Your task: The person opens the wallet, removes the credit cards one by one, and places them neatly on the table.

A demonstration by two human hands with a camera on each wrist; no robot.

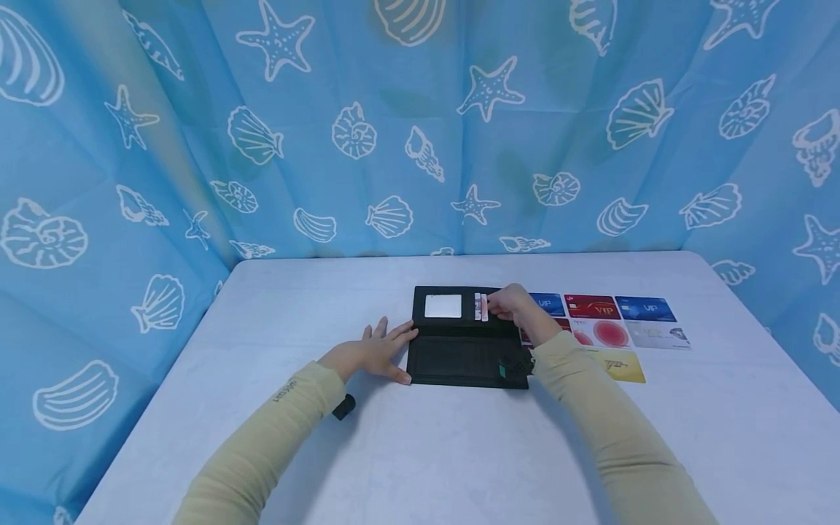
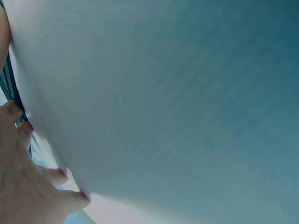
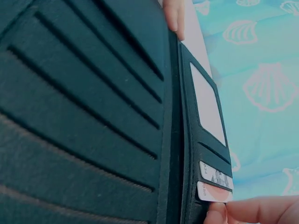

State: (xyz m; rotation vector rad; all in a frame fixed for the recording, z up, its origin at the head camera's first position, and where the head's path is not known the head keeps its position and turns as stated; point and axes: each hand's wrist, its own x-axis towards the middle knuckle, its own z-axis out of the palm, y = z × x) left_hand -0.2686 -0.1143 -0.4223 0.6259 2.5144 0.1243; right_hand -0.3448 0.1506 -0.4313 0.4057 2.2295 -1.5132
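A black wallet [image 1: 459, 359] lies unfolded on the table, with a clear window [image 1: 443, 306] in its far half. Two pale cards stick partly out of slots beside that window; the nearer card in the right wrist view has an orange patch [image 3: 214, 192]. My right hand [image 1: 515, 302] has its thumb and finger bent together at that card's edge, seeming to pinch it. Spread flat, my left hand [image 1: 377, 354] rests on the table, its fingertips touching the wallet's left edge. In the right wrist view, empty slots line the wallet's near half [image 3: 84, 112].
Several cards lie in rows right of the wallet, among them a red VIP card [image 1: 592, 307], a blue VIP card [image 1: 646, 309], a silver card [image 1: 658, 335] and a gold card [image 1: 623, 367]. My right forearm partly covers them. A blue shell-patterned curtain [image 1: 420, 109] hangs behind the table [image 1: 420, 459].
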